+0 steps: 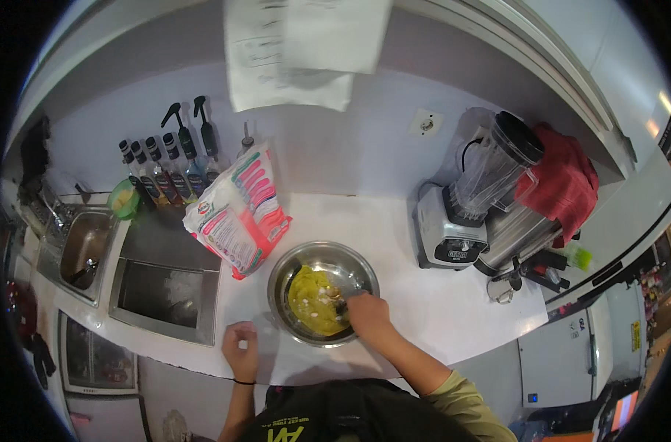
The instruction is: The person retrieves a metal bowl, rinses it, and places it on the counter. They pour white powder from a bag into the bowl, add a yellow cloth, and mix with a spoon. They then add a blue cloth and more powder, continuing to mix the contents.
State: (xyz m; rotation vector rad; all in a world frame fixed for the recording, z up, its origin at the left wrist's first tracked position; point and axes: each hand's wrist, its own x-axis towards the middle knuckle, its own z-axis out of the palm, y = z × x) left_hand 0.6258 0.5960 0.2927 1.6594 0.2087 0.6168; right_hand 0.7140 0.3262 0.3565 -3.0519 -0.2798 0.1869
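Note:
A stainless steel mixing bowl [363, 259] stands on the white counter before me. A soft yellow-green mash [310, 301] with white bits fills its left side. My right hand [368, 315] is over the bowl's right rim, closed around a utensil whose dark end [341, 308] reaches into the mash. The fist hides most of that utensil, so its kind is unclear. To the left of the bowl, my left hand [240, 345] is near the counter's front edge, fingers curled with a gap to the thumb and nothing visible in it. A white and pink plastic packet [239, 221] stands behind it.
A Getra blender [451, 232] stands right, beside a steel container under a red cloth [562, 171]. A metal pitcher [501, 288] is near the counter's right end. At left are syrup bottles [172, 171], a green bowl [124, 201], a recessed steel bin [164, 298] and a sink [87, 248].

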